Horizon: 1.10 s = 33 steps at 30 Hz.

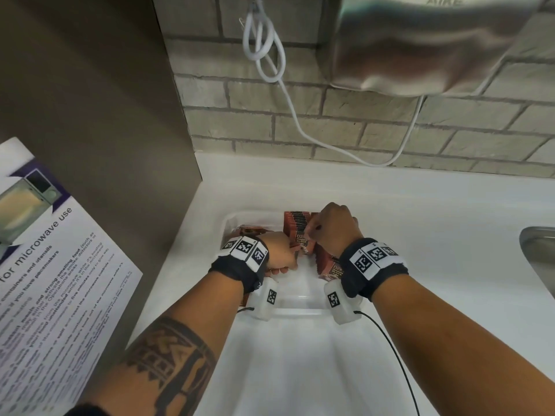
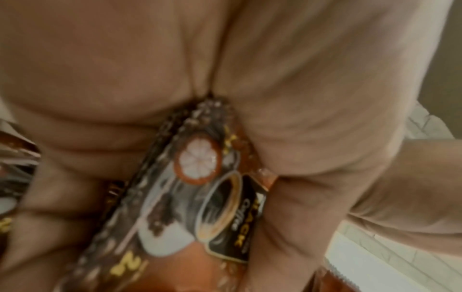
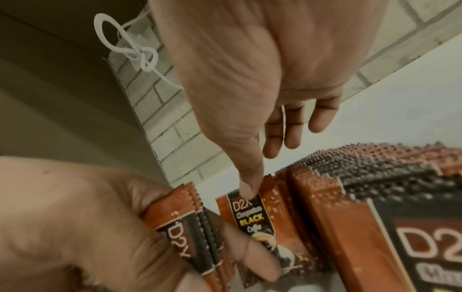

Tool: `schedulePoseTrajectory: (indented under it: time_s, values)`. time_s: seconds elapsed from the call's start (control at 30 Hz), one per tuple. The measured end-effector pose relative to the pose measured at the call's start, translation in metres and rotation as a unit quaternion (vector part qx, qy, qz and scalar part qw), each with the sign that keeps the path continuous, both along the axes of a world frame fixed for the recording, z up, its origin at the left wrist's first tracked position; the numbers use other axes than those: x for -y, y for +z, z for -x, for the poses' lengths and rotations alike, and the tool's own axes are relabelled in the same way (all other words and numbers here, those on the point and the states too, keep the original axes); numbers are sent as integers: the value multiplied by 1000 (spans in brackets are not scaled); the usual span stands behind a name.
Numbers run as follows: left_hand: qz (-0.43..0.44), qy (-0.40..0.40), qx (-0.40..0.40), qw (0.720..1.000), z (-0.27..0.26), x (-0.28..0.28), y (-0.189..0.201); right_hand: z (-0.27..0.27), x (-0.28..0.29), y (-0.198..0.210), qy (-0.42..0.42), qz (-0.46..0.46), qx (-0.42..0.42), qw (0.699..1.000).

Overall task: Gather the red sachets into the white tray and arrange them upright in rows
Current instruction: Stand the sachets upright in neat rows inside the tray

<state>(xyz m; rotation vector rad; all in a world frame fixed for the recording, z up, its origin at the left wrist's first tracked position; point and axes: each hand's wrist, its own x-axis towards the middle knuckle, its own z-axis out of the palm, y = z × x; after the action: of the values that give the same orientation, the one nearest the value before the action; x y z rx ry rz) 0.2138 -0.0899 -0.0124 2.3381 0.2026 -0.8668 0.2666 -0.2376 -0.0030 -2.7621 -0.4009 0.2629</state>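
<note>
The white tray (image 1: 297, 310) sits on a white counter. Inside it, red sachets marked D2X Black Coffee stand upright in a row (image 1: 295, 223), and a second row (image 1: 329, 265) stands nearer on the right. My left hand (image 1: 292, 259) grips a small bundle of sachets (image 2: 190, 197) (image 3: 180, 223) over the tray's middle. My right hand (image 1: 312, 235) (image 3: 250, 187) reaches down beside it. Its thumb tip lies on the top edge of a single sachet (image 3: 252, 217) at the front of the row. Its other fingers hang curled behind.
A few sachets (image 1: 250, 228) lie at the tray's far left corner. A steel sink (image 1: 537, 253) is at the right edge. A microwave-use notice (image 1: 54, 265) hangs on the brown panel to the left. A white cable (image 1: 270, 55) and a hand dryer (image 1: 435, 43) hang on the brick wall.
</note>
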Motion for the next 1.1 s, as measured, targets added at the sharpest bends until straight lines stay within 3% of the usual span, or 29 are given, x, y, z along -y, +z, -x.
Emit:
schedulePoseTrajectory:
  time_s: [0.13,0.6,0.77,1.0,1.1]
  values:
    - [-28,-17,-1,999,-5,6,-1,-2,0,-5,9,33,-4,999]
    - [-53,-34,-7,998,-15,8,-1,-9,0,-11,12,-23,-5,1000]
    - [-36,-34,-11,999,-14,6,-2,-11,4,-6,14,-29,9,999]
    - [15,8,-22,1000,-10,1,8,-8,12,2,12,-114,3,993]
    - [49,22,30,998,-13,-13,9,0,18,13,46,-147,-32,988]
